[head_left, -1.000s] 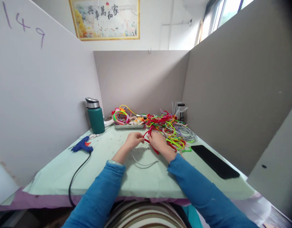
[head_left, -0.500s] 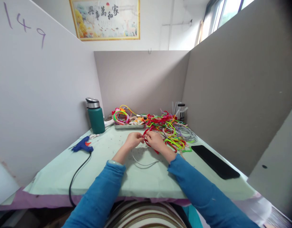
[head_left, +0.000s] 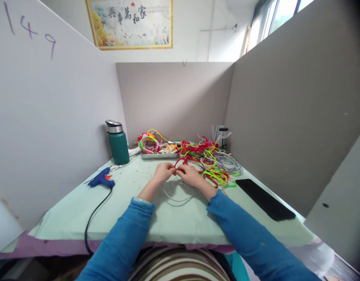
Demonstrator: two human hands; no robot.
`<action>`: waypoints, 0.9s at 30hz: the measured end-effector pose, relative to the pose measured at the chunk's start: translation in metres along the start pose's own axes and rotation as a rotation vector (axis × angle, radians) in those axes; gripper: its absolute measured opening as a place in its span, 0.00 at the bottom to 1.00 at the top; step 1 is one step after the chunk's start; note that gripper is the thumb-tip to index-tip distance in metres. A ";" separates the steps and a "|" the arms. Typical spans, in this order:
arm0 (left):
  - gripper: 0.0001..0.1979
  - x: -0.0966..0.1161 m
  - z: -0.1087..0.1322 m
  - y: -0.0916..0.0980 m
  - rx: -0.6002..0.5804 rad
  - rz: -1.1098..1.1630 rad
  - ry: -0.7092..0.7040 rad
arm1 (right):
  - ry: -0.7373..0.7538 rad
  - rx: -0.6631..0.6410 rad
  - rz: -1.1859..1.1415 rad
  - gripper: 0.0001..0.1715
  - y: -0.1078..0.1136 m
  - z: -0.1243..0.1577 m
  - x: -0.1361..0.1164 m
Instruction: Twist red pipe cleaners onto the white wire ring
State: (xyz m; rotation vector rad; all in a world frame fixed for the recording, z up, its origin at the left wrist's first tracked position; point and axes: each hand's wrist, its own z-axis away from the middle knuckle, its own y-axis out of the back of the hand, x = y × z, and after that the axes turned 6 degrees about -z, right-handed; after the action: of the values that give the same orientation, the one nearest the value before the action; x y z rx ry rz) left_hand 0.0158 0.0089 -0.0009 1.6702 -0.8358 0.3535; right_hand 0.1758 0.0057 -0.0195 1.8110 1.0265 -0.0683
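A red pipe cleaner (head_left: 180, 160) curves up behind my fingertips over the table. My left hand (head_left: 164, 171) pinches it from the left, and my right hand (head_left: 188, 174) is closed on it from the right, with the fingertips meeting. The fingers partly hide where it is gripped. Below the hands a thin pale band (head_left: 177, 200) forms an open curve, seemingly hanging from or lying under them; its upper end is hidden. Just behind my right hand lies a heap of coloured pipe cleaners (head_left: 202, 150), red, green and yellow.
A metal tray (head_left: 159, 156) holds small pieces and a wrapped hoop. At the left stand a green bottle (head_left: 118, 148) and a blue glue gun (head_left: 101, 178) with a black cord. A black phone-like slab (head_left: 264, 199) lies at the right. Partitions enclose the table on three sides.
My right fingertips have moved left to meet the left ones. The red pipe cleaner now arches behind the hands, and its end below my right hand no longer shows.
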 end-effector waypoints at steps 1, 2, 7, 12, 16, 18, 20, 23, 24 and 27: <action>0.12 0.001 0.001 0.000 -0.001 0.003 0.000 | -0.004 0.005 -0.012 0.14 0.000 0.000 0.000; 0.12 0.002 0.001 0.000 -0.002 0.007 -0.002 | -0.008 0.008 -0.022 0.14 0.000 0.000 -0.001; 0.14 0.002 0.001 0.001 -0.007 -0.003 -0.032 | -0.028 0.010 -0.058 0.13 0.001 0.001 -0.005; 0.14 0.001 0.000 0.000 0.009 -0.020 -0.045 | -0.022 0.002 -0.068 0.13 0.001 0.001 -0.006; 0.14 -0.002 -0.002 -0.002 0.022 -0.058 -0.064 | 0.029 -0.004 -0.047 0.13 -0.002 0.001 -0.003; 0.14 -0.003 -0.003 -0.003 0.025 -0.080 -0.070 | 0.045 -0.005 -0.017 0.12 -0.004 0.000 -0.001; 0.13 -0.004 -0.004 -0.003 0.023 -0.096 -0.073 | 0.041 -0.009 0.024 0.12 -0.005 0.000 0.000; 0.13 -0.003 -0.003 -0.003 0.012 -0.110 -0.067 | 0.025 -0.025 0.083 0.12 -0.006 -0.001 0.001; 0.13 -0.003 -0.002 -0.003 0.007 -0.114 -0.062 | 0.019 -0.031 0.099 0.12 -0.006 -0.001 0.001; 0.12 -0.003 -0.002 -0.004 -0.002 -0.125 -0.045 | 0.009 -0.042 0.144 0.12 -0.006 -0.001 0.001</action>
State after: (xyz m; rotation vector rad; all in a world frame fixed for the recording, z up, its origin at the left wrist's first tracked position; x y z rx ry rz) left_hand 0.0163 0.0119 -0.0052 1.7248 -0.7606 0.2300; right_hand 0.1723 0.0077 -0.0238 1.8431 0.8945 0.0490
